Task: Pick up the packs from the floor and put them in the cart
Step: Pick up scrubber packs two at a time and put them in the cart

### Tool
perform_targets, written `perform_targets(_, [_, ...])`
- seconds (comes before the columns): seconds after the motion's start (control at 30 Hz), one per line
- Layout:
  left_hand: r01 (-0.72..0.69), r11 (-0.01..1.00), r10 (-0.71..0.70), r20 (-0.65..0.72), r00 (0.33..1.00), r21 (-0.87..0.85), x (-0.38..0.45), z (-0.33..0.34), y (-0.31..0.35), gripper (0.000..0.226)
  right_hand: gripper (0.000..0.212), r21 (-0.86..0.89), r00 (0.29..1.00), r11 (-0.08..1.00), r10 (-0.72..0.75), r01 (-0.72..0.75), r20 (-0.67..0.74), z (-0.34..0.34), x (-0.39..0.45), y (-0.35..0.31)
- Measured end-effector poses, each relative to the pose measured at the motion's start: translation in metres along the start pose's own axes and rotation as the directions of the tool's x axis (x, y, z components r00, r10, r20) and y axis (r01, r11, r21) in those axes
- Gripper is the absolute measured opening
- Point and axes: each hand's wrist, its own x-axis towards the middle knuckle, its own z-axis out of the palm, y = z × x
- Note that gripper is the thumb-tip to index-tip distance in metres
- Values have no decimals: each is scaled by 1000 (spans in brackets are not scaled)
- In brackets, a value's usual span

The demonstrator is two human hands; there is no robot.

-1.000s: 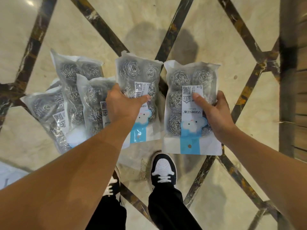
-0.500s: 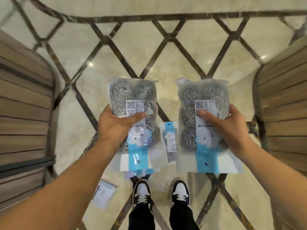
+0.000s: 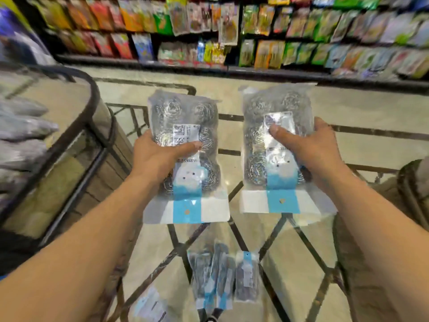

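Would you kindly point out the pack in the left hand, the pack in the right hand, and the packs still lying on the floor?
Left-hand pack (image 3: 185, 145): head view, on its white label.
Right-hand pack (image 3: 276, 180): head view, on its lower scourers.
Floor packs (image 3: 216, 275): head view, on the middle of the pile.

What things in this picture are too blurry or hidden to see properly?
All in the head view:
- Goods on the far shelves: motion blur, so no package can be identified.
- Printed label on the left pack: too small and blurred, partly under the left hand thumb.
- Label on the right pack: glare, plus the right hand thumb.
- Packs on the floor: blurred, overlapping; count unclear.
- Grey items at the left edge: blurred, cut off.
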Motion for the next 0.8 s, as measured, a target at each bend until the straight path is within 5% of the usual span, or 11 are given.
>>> perform_targets(0.13, [-86,996,84,-96,992,-20,-31,-44,63,45,69,25,994,996,-91,90,67,7,-12,-71])
perform_targets(0.37, [-103,994,78,-379,922,-45,-104,-119,116,46,89,116,933,974,-222,197,283,44,-45,-152])
perform_targets(0.6, [-69,993,-4,-623,783,-94,-193,-199,118,50,77,187,795,953,-302,238,526,107,-112,-189])
perform_targets(0.8, [-66,991,-48,-781,623,-113,-302,-277,90,42,91,246,631,943,-332,223,701,173,-219,-205])
